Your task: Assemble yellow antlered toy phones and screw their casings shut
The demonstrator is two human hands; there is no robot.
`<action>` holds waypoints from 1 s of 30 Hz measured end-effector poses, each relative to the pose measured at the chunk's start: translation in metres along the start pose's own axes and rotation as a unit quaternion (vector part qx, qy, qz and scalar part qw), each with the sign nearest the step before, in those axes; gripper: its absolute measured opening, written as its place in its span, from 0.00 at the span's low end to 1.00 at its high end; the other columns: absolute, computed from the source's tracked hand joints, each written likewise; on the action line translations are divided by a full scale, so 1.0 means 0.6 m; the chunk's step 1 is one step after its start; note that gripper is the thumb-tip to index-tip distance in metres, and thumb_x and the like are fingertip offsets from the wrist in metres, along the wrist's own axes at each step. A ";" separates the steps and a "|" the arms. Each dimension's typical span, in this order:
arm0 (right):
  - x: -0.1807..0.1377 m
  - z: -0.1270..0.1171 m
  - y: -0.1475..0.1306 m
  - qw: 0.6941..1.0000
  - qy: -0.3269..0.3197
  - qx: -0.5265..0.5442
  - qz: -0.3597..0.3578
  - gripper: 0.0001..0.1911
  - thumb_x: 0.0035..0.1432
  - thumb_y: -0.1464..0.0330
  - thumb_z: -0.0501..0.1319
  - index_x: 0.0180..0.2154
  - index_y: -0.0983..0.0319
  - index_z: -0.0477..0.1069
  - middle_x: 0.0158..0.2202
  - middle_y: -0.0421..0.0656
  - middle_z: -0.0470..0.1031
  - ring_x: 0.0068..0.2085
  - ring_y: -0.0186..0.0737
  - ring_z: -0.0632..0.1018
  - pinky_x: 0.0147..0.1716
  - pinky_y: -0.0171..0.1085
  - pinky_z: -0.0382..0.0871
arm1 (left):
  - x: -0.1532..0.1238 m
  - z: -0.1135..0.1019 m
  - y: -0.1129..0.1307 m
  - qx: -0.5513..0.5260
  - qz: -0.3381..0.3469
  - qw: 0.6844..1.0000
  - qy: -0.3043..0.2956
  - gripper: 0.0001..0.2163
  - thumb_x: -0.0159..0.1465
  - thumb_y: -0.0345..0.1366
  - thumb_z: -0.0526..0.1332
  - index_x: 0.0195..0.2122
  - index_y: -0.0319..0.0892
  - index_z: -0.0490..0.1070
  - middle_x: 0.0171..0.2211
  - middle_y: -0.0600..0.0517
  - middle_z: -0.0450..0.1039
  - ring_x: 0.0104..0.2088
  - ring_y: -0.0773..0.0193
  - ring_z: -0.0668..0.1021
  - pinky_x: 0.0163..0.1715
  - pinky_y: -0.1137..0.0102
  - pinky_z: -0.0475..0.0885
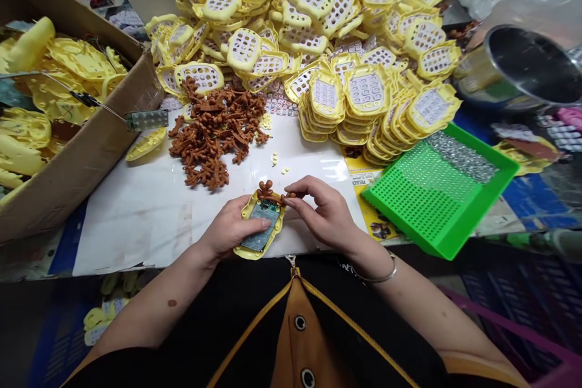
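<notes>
My left hand (230, 230) grips a yellow toy phone shell (260, 227) with a green circuit board inside it, held over the front of the white sheet. A small brown plastic piece (265, 188) sits at the shell's top edge. My right hand (321, 209) is closed in a pinch on another brown piece (288, 196) at the shell's upper right corner. Just beyond lies a heap of brown plastic pieces (213, 136).
A big pile of yellow phone shells with white keypads (318, 30) fills the back. A cardboard box of yellow parts (59, 109) stands at left, a green perforated tray (436, 188) at right, a metal pot (522, 66) behind it. Tiny yellow bits (278, 160) lie on the white sheet (150, 212).
</notes>
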State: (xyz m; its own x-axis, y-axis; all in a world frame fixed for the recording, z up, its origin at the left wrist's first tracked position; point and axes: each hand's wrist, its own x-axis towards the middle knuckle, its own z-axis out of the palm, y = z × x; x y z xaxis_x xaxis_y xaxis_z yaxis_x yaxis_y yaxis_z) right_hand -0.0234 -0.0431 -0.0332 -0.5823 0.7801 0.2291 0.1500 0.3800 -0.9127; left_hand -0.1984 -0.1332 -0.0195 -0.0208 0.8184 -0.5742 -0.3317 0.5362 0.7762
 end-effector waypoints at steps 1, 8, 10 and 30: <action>0.002 0.000 0.002 1.000 -0.008 -0.006 -0.003 0.03 0.58 0.68 0.60 0.35 0.61 0.71 0.31 0.42 0.74 0.34 0.36 0.74 0.36 0.38 0.70 | 0.000 0.000 0.000 -0.005 0.000 1.000 0.000 0.20 0.46 0.33 0.71 0.41 0.37 0.73 0.28 0.52 0.76 0.24 0.67 0.75 0.26 0.73 0.70; 0.006 0.004 0.031 0.971 -0.037 0.182 0.153 0.12 0.53 0.60 0.65 0.34 0.61 0.69 0.31 0.40 0.73 0.32 0.35 0.75 0.34 0.38 0.71 | 0.007 -0.001 -0.005 -0.041 -0.026 0.999 -0.015 0.20 0.44 0.33 0.72 0.38 0.36 0.73 0.28 0.49 0.77 0.24 0.64 0.77 0.26 0.71 0.71; 0.007 0.001 0.031 0.966 -0.066 0.186 0.166 0.13 0.52 0.60 0.66 0.35 0.62 0.70 0.33 0.41 0.74 0.34 0.35 0.75 0.36 0.39 0.72 | 0.007 -0.001 -0.006 -0.028 -0.040 0.999 -0.020 0.19 0.44 0.33 0.71 0.38 0.36 0.73 0.28 0.49 0.77 0.24 0.64 0.77 0.26 0.71 0.71; 0.029 -0.007 0.024 0.895 -0.167 0.349 0.222 0.11 0.48 0.63 0.69 0.33 0.61 0.75 0.22 0.36 0.71 0.19 0.27 0.68 0.17 0.30 0.61 | 0.012 0.002 -0.008 0.050 -0.065 0.991 -0.105 0.15 0.46 0.34 0.70 0.36 0.37 0.73 0.28 0.51 0.75 0.27 0.65 0.75 0.28 0.71 0.68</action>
State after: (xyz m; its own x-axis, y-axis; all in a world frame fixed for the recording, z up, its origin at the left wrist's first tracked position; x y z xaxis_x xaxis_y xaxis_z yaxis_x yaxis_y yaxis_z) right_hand -0.0278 -0.0220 -0.0407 -0.8127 0.5412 -0.2158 -0.0427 -0.4246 -0.9044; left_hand -0.1956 -0.1296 -0.0270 0.2156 0.7604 -0.6126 -0.2231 0.6491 0.7273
